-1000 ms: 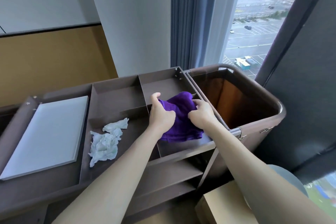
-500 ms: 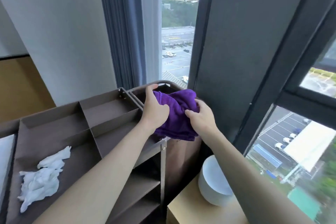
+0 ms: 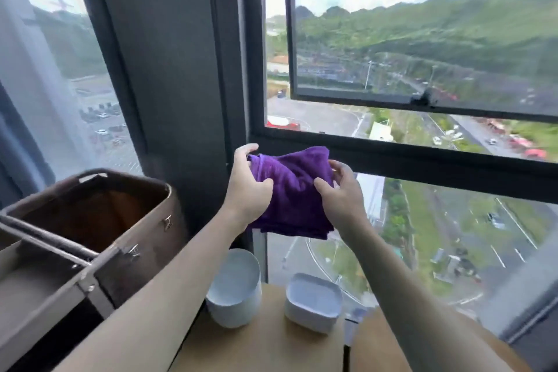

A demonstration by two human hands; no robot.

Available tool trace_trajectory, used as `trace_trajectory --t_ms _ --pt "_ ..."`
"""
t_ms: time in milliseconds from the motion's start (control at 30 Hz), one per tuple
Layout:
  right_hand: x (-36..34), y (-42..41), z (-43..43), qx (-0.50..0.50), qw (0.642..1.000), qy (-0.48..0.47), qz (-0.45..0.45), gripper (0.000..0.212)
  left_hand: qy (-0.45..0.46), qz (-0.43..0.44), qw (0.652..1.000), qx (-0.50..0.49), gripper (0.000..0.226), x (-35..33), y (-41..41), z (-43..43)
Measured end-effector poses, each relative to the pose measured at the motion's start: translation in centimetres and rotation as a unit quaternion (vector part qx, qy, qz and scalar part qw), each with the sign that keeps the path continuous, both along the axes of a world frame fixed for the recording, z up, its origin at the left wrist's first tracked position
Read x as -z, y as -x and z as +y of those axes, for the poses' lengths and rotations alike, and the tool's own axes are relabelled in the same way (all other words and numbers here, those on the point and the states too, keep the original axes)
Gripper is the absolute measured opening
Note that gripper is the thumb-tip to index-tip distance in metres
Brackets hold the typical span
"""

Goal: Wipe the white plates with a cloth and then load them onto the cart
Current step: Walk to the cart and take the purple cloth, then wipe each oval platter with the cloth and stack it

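A folded purple cloth (image 3: pixel 294 190) hangs in the air in front of the window, held by both hands. My left hand (image 3: pixel 248 190) grips its left edge, fingers curled round the fabric. My right hand (image 3: pixel 339 190) pinches its right side. Below them, on a light wooden table (image 3: pixel 262 344), stand two stacks of white plates: a round stack (image 3: pixel 237 290) on the left, partly hidden by my left forearm, and a squarish stack (image 3: pixel 312 300) to its right. The brown cart (image 3: pixel 45 284) stands at the left, its compartments partly in view.
The cart's brown laundry bin (image 3: pixel 99 211) stands between the cart trays and the dark window pillar (image 3: pixel 181 69). Large window panes fill the back and right. A second wooden surface (image 3: pixel 392 347) adjoins the table on the right.
Both hands carried the purple cloth out of the cart's compartment, up and to the right, to a spot above the plates. The view swung right, from cart to window and table.
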State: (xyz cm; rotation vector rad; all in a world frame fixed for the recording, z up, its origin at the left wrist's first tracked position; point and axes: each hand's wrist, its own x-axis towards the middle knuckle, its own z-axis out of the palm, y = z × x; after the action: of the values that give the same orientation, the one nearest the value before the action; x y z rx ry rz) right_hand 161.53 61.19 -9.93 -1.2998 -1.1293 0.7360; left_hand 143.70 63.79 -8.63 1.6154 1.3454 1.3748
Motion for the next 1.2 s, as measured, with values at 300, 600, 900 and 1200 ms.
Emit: trace_trajectory --t_ms 300,600,900,1200 --pt "6.7 -4.6 -5.4 0.09 0.994 0.05 0.023 0.055 0.09 0.002 0.993 0.078 0.061 5.0 -6.8 -4.0" --pt "14.3 -3.7 -7.7 0.135 0.986 0.099 -0.001 0.049 0.128 -0.005 0.985 0.119 0.05 13.6 -6.0 -3.3" --pt "30.1 -2.7 -9.4 0.101 0.984 0.149 -0.001 0.055 0.153 0.033 0.976 0.154 0.042 29.7 -3.7 -4.2" --pt "48.1 -0.1 -12.6 0.103 0.976 0.19 0.021 0.053 0.167 0.045 0.977 0.123 0.044 48.3 -0.6 -8.5"
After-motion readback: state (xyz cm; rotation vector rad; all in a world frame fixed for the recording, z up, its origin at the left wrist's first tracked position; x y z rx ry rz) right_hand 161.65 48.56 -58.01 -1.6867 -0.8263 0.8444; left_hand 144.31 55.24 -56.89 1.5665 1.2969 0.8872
